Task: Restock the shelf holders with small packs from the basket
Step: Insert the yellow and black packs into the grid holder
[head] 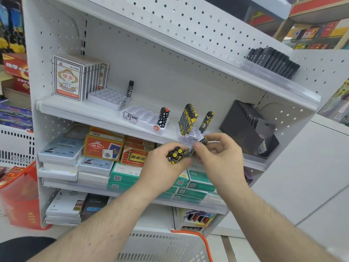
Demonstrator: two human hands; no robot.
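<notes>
- The left hand (162,163) is gripping a small bundle of black-and-yellow packs (176,155), its fingers closed round them so that their yellow-dotted ends are poking out above the thumb.
- The right hand (220,157) is pinching a single pack (204,141) between thumb and fingertips, and is holding it just above and to the right of the bundle.
- The two hands are sitting close together, nearly touching at the fingertips, in front of the edge of the middle shelf (105,118).
- Just above the right hand a clear holder (192,136) is standing on that shelf, with a cluster of matching packs (187,120) upright in it and one more pack (206,120) standing alone beside them.
- Up and to the left of the left hand a second holder (141,116) is carrying a single black-and-white pack (162,117) with a red top.
- Further up and left, a third holder (108,98) is holding one dark pack (130,88) at its back corner, next to a row of card boxes (75,78).
- To the right of the right hand a black display stand (245,127) is resting on the same shelf.
- Below both forearms the white basket (166,246) with its orange handle (200,239) is showing at the bottom edge; what it contains cannot be told.
</notes>
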